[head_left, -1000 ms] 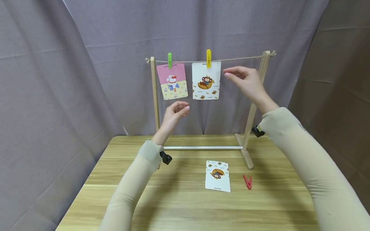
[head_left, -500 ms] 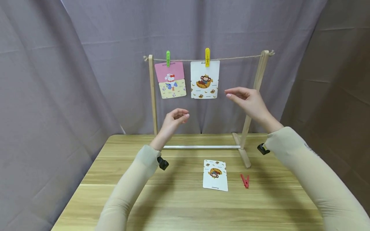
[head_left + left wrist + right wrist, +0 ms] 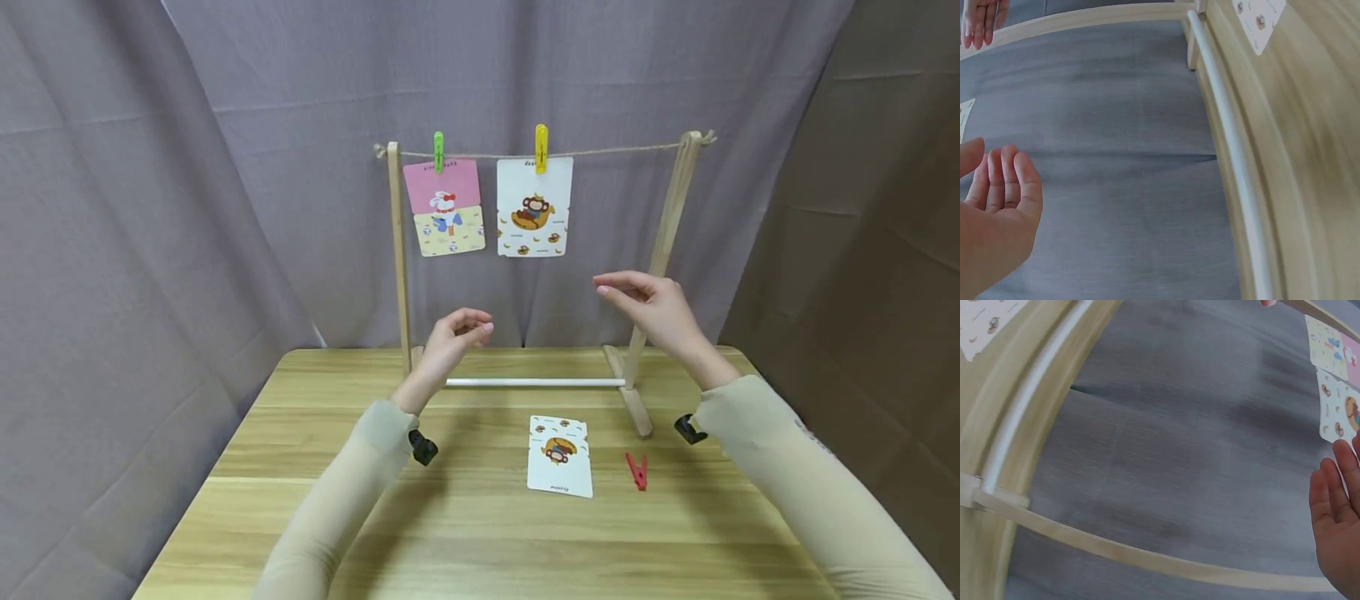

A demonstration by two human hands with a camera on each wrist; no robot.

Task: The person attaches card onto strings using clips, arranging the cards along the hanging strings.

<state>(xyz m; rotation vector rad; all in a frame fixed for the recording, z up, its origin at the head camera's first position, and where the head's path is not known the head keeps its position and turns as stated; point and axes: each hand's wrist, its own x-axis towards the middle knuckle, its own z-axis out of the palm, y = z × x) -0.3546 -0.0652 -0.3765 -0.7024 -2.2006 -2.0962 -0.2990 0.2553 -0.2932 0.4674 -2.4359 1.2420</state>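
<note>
Two cards hang from a string (image 3: pixel 600 152) in the head view. A green clothespin (image 3: pixel 438 152) holds the pink and yellow rabbit card (image 3: pixel 447 208), and a yellow clothespin (image 3: pixel 542 149) holds the white monkey card (image 3: pixel 534 207). Below them my left hand (image 3: pixel 450 343) hovers in the air with relaxed fingers and nothing in it. My right hand (image 3: pixel 658 310) is raised before the right post, thumb and fingers apart, holding nothing. On the table lie another monkey card (image 3: pixel 559 456) and a red clothespin (image 3: pixel 637 472), both apart from my hands.
A wooden frame (image 3: pixel 398 258) carries the string between two posts, with a white rod (image 3: pixel 536 382) low across it. It stands at the back of the wooden table (image 3: pixel 480 542). Grey curtains (image 3: pixel 300 167) hang behind and at the sides.
Both hands have come down from the hanging cards, the right hand by more. The cards and clothespins stay in place.
</note>
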